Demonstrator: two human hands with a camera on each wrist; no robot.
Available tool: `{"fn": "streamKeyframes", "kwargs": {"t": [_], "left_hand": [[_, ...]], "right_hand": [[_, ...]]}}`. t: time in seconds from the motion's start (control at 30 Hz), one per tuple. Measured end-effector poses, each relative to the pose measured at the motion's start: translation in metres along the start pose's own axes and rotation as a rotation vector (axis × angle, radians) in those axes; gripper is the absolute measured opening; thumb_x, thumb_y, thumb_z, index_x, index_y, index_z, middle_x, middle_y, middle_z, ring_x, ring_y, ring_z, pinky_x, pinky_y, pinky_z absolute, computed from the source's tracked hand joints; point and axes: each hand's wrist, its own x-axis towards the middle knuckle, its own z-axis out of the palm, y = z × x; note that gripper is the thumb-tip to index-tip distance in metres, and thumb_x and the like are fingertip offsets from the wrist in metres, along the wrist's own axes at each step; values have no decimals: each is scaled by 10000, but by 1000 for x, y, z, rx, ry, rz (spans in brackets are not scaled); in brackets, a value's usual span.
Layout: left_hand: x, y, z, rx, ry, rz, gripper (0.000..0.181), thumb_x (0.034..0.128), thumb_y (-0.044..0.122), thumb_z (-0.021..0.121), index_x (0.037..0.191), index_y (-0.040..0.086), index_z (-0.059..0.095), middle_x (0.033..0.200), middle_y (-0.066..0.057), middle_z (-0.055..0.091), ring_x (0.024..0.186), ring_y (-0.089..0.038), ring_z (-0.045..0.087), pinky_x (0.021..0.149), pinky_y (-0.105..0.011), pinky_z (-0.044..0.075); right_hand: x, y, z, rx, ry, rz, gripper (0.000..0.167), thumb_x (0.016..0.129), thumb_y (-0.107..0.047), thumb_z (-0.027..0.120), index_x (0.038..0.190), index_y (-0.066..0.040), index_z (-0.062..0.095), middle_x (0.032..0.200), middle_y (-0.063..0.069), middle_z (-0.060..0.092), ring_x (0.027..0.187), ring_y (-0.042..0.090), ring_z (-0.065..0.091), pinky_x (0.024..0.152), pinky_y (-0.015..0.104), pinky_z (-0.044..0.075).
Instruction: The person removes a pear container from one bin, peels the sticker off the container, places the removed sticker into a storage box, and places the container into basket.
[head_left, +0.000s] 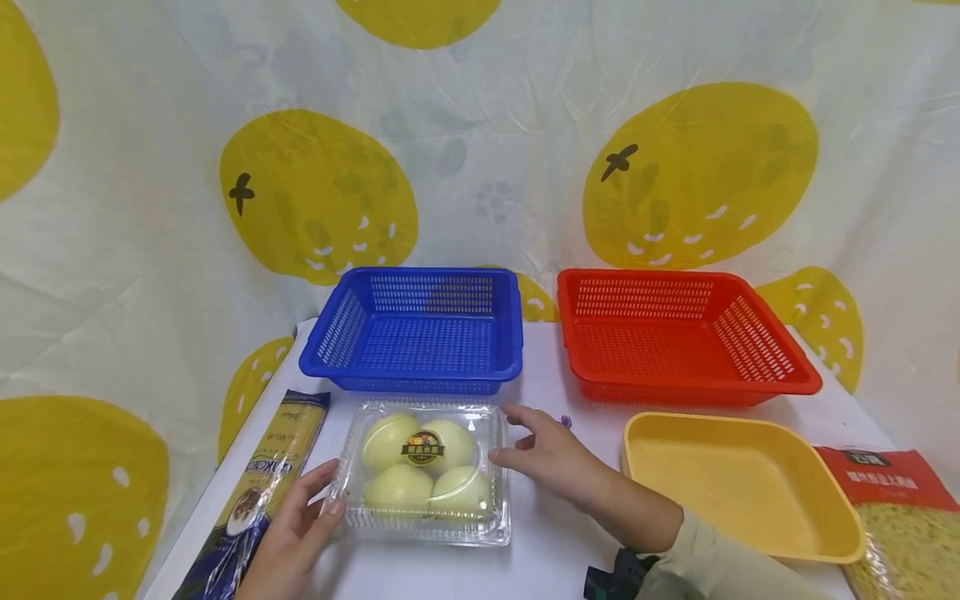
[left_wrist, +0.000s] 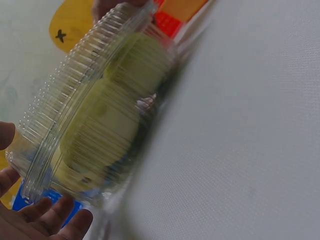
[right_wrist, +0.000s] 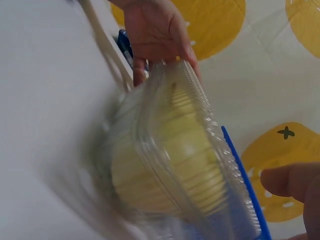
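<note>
Flanking clear fruit box (head_left: 422, 477): left hand (head_left: 295, 529), right hand (head_left: 550, 454); each grip spread; blue basket (head_left: 420, 373) just beyond.

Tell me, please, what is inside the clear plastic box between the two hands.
The head view shows four pale yellow-green fruits inside the clear plastic box, two by two; a label hides part of the farther pair, and anything beneath the fruits is covered.

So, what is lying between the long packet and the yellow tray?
The clear fruit box, with the left hand and right hand on either side, plus a small purple thing; the head view shows this.
</note>
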Motion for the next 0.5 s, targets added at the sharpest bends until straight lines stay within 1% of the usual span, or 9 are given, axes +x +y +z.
{"fn": "streamKeyframes", "kwargs": {"t": [0.13, 0.23, 0.33, 0.43, 0.5], "left_hand": [[0, -1, 0, -18, -8, -5, 609, 1091, 306, 638, 1618, 152, 373, 1664, -191, 344, 1412, -417, 483, 928, -292, 567], [0, -2, 0, -23, -12, 3, 609, 1092, 298, 638, 1617, 143, 372, 1664, -198, 340, 1404, -410, 483, 919, -281, 565], [-1, -1, 0, -16, -13, 22, 600, 1096, 279, 633, 1615, 127, 372, 1659, -214, 341, 1404, -432, 480, 912, -283, 564], [-1, 0, 0, -7, -15, 32, 601, 1097, 271, 631, 1616, 121, 370, 1659, -223, 338, 1409, -456, 477, 905, -274, 563], [-1, 0, -1, 1, -17, 29, 614, 1095, 286, 635, 1621, 124, 362, 1665, -229, 327, 1421, -475, 470, 913, -271, 558]], "right_hand": [[2, -9, -8, -190, 13, -44, 647, 908, -351, 832, 1480, -121, 634, 1448, 111, 630, 1234, 362, 641, 934, 547, 601], [5, -17, -11, -299, 16, -91, 617, 919, -368, 820, 1459, -121, 653, 1415, 117, 643, 1225, 355, 650, 939, 541, 606], [8, -25, -11, -398, 17, -168, 553, 923, -361, 813, 1403, -111, 698, 1372, 113, 679, 1231, 339, 644, 969, 534, 587], [8, -36, -9, -497, 19, -269, 486, 928, -349, 802, 1337, -95, 741, 1327, 100, 707, 1225, 324, 631, 997, 519, 555], [8, -44, -8, -554, -1, -318, 460, 938, -352, 791, 1322, -101, 754, 1308, 79, 714, 1221, 295, 628, 981, 495, 558]]}}
